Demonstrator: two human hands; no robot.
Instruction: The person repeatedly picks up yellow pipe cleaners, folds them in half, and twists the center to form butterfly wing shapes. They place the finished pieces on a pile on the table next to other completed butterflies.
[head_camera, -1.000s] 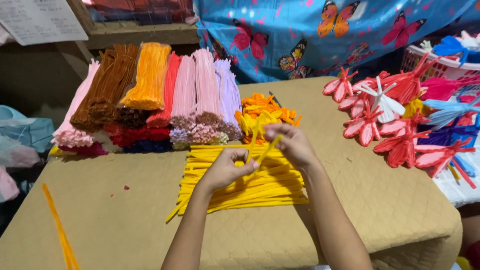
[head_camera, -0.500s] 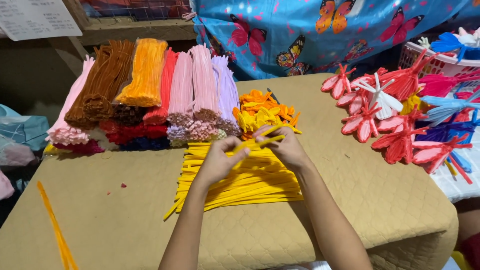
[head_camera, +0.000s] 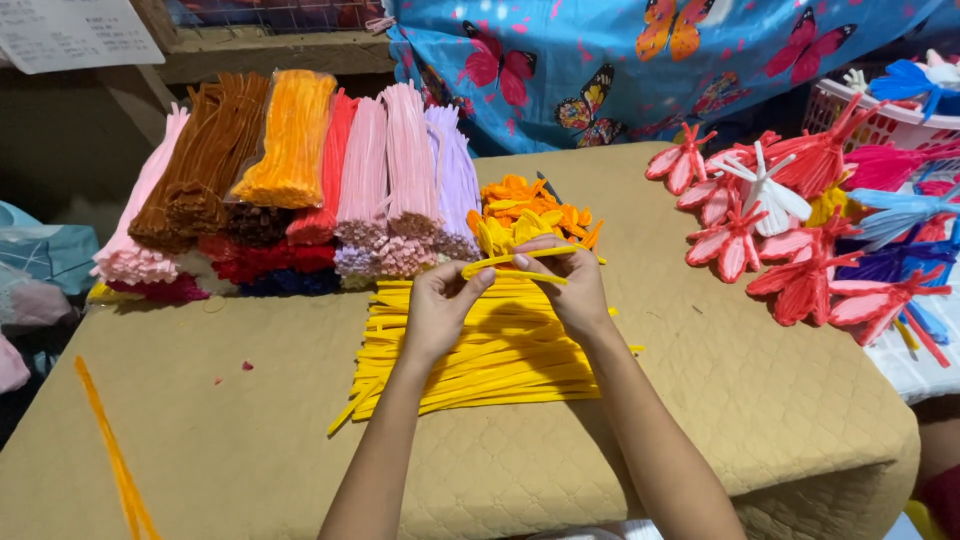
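Note:
Both my hands hold one yellow pipe cleaner (head_camera: 515, 262), bent into a narrow loop, just above a flat pile of yellow pipe cleaners (head_camera: 480, 350). My left hand (head_camera: 440, 305) pinches the loop's left end. My right hand (head_camera: 565, 285) grips its right part, fingers curled over it. Behind my hands lies a heap of folded orange and yellow pipe cleaner shapes (head_camera: 530, 210).
Bundles of pipe cleaners in pink, brown, orange, red and lilac (head_camera: 300, 170) are stacked at the back left. Red, pink, white and blue pipe cleaner figures (head_camera: 800, 230) crowd the right side by a white basket (head_camera: 880, 120). One orange pipe cleaner (head_camera: 115, 460) lies front left on the tan quilted table (head_camera: 750, 400).
My hands have risen slightly off the yellow pile and drawn together. The yellow pipe cleaner between them has been folded into a narrow loop.

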